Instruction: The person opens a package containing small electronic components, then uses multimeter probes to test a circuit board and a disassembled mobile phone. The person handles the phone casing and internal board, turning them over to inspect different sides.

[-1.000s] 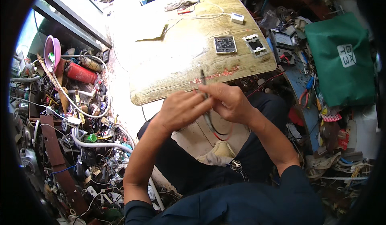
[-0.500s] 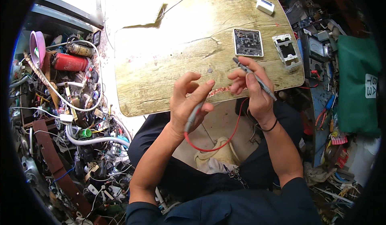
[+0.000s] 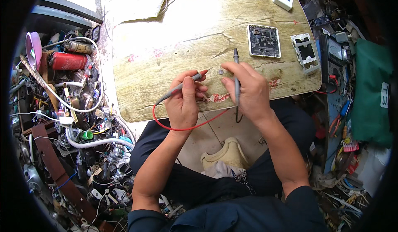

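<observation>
Over the near part of the wooden table, my left hand [image 3: 185, 101] grips a grey test probe [image 3: 171, 92] with a red lead [image 3: 174, 128]. Its tip points right, toward a small round silver piece [image 3: 220, 72] that looks like a button cell. My right hand [image 3: 251, 92] pinches a second grey test probe [image 3: 236, 72] with a black tip, held upright and pointing away from me; its dark lead hangs below. The fingers of my right hand are near the round piece, and whether they touch it I cannot tell.
A square circuit board in a white case [image 3: 264, 41] and a white mounting frame [image 3: 306, 53] lie on the table's right side. Beyond them is a white box [image 3: 282, 1] on a cable. An analog meter [image 3: 333, 49] stands at the right. Piled clutter with a red cylinder [image 3: 69, 61] fills the left.
My left hand has turned its probe from upright to pointing right. My right hand has lowered and swung its probe upright. The view has shifted slightly, and the table appears further right.
</observation>
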Tool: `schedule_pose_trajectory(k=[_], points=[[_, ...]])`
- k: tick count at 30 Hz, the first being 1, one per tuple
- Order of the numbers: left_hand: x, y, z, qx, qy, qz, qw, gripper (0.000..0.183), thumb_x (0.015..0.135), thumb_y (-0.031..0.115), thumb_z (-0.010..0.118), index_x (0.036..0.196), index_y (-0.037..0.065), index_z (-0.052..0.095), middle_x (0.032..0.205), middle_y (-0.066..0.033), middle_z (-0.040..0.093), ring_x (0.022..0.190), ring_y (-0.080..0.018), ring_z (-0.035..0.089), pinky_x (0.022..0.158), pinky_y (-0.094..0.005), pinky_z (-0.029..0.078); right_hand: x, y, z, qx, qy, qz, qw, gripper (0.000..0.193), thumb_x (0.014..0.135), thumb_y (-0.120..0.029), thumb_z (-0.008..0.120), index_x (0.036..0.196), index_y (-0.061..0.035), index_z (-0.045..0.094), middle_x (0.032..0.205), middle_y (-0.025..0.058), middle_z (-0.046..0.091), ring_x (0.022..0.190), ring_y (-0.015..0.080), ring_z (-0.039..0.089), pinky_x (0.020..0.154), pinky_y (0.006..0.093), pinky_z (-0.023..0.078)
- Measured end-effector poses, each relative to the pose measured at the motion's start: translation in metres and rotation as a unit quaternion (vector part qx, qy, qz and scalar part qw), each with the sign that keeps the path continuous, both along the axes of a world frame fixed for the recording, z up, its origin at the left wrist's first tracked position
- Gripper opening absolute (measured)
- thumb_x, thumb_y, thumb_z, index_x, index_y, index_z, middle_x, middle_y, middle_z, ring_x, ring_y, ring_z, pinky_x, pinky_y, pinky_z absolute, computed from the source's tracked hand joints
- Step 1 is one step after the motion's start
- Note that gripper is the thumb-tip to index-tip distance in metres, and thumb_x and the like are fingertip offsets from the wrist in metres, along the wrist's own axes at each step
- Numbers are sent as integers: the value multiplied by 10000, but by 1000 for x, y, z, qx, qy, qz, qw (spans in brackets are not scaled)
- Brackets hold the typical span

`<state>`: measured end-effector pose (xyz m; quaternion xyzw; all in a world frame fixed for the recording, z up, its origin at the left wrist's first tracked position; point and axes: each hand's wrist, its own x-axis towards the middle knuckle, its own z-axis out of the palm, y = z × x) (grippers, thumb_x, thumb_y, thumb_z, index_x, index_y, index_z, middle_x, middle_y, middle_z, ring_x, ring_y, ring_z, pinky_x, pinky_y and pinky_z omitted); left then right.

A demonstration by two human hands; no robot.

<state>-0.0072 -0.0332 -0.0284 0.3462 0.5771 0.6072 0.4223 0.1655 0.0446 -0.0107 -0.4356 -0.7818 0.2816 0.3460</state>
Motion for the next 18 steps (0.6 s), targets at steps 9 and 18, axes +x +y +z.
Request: schedule_pose_trajectory(k=[9, 18], points=[[-5, 1, 6, -6, -78, 12, 997, 351, 1146, 276, 497, 1240, -36, 627, 1119, -151, 748, 817, -111, 697, 692, -240, 568, -19, 2, -5, -3, -10, -34, 999, 294, 858, -47, 767, 1137, -99, 689, 949, 136, 711, 835, 372, 711, 695, 458, 551], [-7, 0, 3, -14, -52, -2, 999, 386, 1152, 316, 473, 1251, -27, 620, 1142, -188, 739, 819, -141, 705, 694, -252, 579, -21, 6, -1, -39, -19, -19, 999, 311, 850, -23, 762, 1144, -81, 678, 942, 127, 715, 857, 370, 712, 715, 458, 548]])
